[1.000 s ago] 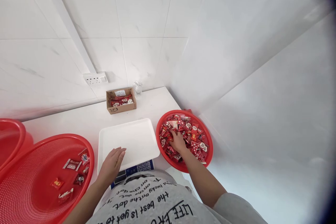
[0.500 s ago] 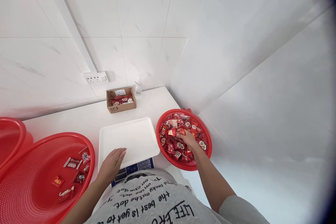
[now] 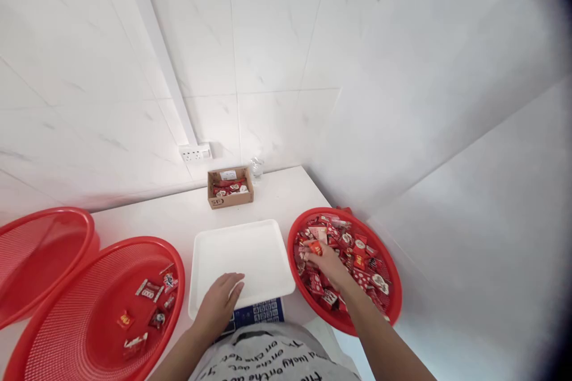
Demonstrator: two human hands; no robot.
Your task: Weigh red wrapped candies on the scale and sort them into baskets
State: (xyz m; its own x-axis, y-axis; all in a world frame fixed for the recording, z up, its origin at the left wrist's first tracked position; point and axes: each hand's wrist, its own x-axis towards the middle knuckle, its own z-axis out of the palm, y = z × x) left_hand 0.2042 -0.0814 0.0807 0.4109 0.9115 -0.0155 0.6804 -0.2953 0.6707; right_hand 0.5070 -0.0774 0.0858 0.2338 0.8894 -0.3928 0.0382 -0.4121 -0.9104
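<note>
My right hand reaches into the right red plastic basket, its fingers closed round a small red snack packet with yellow print. Many other small packets, mostly red, fill this basket around the hand. My left hand rests at the front left edge of a white tray, fingers stretched out and holding nothing. Under the tray's front edge shows the blue keypad of a scale.
To the left, a large red basket holds several scattered packets. Another red basket stands beyond it. An open cardboard box of red packets sits near the tiled wall, beside a clear plastic item.
The view has shifted, so the scene sits lower and further right. My right hand has moved leftward within its basket, fingers on a red packet. My left hand stays by the tray's edge.
</note>
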